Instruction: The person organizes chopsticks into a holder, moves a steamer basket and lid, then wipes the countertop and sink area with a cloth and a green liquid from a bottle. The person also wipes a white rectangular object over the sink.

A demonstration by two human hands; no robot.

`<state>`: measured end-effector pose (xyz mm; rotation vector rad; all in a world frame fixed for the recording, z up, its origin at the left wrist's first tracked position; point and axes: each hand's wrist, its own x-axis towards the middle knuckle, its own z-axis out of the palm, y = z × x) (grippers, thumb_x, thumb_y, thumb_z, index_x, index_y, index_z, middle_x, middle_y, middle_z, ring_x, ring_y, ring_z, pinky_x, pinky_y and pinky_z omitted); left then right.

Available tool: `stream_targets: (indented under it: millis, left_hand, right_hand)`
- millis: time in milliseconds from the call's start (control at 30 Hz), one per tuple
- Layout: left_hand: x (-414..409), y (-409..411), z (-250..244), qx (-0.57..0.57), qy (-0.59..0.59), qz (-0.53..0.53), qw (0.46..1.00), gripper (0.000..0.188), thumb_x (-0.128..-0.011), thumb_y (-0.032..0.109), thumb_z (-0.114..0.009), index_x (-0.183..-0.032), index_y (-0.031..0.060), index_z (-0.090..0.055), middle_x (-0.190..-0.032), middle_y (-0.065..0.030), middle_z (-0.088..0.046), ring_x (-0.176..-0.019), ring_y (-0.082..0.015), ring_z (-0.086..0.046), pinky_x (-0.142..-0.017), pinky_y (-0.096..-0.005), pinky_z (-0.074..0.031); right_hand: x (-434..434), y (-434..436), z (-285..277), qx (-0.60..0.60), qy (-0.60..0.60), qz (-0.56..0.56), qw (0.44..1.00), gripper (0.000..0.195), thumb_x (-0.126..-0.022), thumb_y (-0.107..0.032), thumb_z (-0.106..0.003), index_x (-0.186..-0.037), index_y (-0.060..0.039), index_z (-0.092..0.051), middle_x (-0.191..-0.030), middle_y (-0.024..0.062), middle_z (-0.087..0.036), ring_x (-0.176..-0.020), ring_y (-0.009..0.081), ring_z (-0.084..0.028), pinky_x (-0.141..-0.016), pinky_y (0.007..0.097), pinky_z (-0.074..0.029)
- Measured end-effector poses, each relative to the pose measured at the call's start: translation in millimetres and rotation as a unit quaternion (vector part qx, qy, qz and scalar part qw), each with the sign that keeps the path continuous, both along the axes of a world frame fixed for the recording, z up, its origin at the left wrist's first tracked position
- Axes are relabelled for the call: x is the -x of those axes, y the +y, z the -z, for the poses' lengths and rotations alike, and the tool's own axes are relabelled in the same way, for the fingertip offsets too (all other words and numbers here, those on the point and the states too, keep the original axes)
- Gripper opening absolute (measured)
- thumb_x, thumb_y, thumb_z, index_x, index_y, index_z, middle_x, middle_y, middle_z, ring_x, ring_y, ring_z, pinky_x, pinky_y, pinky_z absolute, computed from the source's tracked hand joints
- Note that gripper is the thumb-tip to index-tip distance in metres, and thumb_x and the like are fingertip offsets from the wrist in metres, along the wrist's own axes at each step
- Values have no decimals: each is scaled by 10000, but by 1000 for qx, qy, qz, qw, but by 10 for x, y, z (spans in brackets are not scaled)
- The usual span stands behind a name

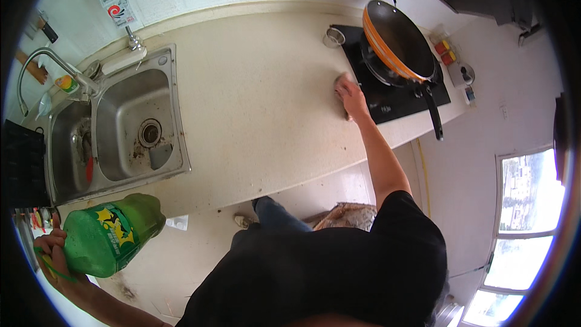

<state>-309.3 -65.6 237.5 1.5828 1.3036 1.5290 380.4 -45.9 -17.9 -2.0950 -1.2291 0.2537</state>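
Observation:
My left hand [54,250] is at the lower left, gripping a large green plastic drink bottle [86,240] by one end. The bottle lies tilted in the air in front of the counter edge, its printed label facing up. A thin green band loops around that hand. My right hand [353,98] reaches down to the pale countertop [254,100], just left of a black cooktop [386,109]. It is blurred, and whether something small lies under its fingers cannot be made out. An orange wok [399,38] with a dark inside sits tilted on the cooktop.
A steel double sink [181,145] with a curved faucet [50,50] is set in the counter at left. A small wire-mesh strainer [334,37] stands at the cooktop's back corner. The wok's long black handle [433,113] juts past the front edge. Red-lidded jars [445,52] stand by the wall.

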Motion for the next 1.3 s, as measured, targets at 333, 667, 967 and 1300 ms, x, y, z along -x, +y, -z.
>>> stream_targets:
  millis: [333,667,967,1300]
  left_hand:
    - [-488,449,-93,-23,-3,-97,995,156,-703,3,-541,-774,59,-414,-692,-49,-457,-756,-181,-533,-1076,-545,-307]
    - [-581,774,-200,-31,10,14,999,107,-773,2,-489,-781,82,-418,-732,-54,-473,-802,-158,-547,-1082,-545,-301]
    - [-1051,870,-333,11,0,-38,999,151,-757,-54,-470,-817,62,-392,-720,-42,-410,-732,-171,-472,-1063,-512,-319]
    - [-1111,959,-330,-18,23,-89,996,175,-724,-39,-497,-832,63,-405,-713,-42,-441,-724,-168,-496,-1070,-510,-311]
  right_hand:
    - [1686,1495,415,-116,-77,-200,970,302,-912,-146,-432,-1162,-94,-592,-1151,72,-612,-1127,238,-521,-1067,426,-285]
    - [538,2406,-160,-120,-11,-190,974,116,-827,-64,-515,-871,-60,-622,-836,124,-658,-714,281,-625,-689,369,-499]
    - [-245,3331,150,123,-159,99,974,474,-846,-240,-478,-1209,63,-490,-1281,234,-469,-1189,363,-443,-946,518,-369]
    - [1978,3809,283,106,-252,-12,962,545,-914,-244,-356,-1292,146,-325,-1350,317,-295,-1223,382,-325,-1047,526,-219]
